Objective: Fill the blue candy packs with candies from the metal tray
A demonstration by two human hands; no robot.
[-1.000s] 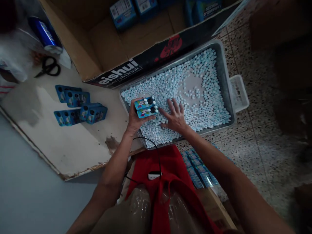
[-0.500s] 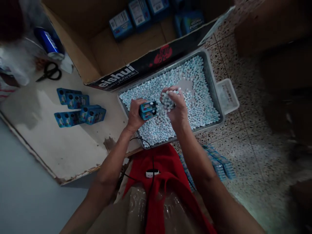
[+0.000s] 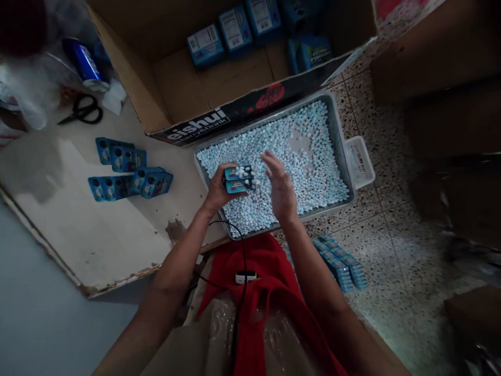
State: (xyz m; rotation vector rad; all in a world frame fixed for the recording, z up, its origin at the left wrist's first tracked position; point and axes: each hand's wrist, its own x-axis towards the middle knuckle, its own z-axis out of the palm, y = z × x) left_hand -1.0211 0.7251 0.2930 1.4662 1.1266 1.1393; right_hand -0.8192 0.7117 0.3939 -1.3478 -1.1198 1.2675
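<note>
My left hand is wrapped round two small blue candy packs, held side by side over the tray. White and pale blue candies lie on the packs and at their right ends. To the right, my right hand hovers over the candies with its fingers stretched out and apart, holding nothing. Below both hands a grey tray is spread with small pale blue and white candies. A bare patch of its bottom shows at the upper right.
Several blue packs stand on the white table at left, near scissors and a blue can. A cardboard box holding blue packs stands behind the tray. More packs sit on the floor, lower right.
My right hand has let go of its handful of candies and opened, with candies now on the packs. My left hand still holds the packs. The whole view has shifted slightly.
</note>
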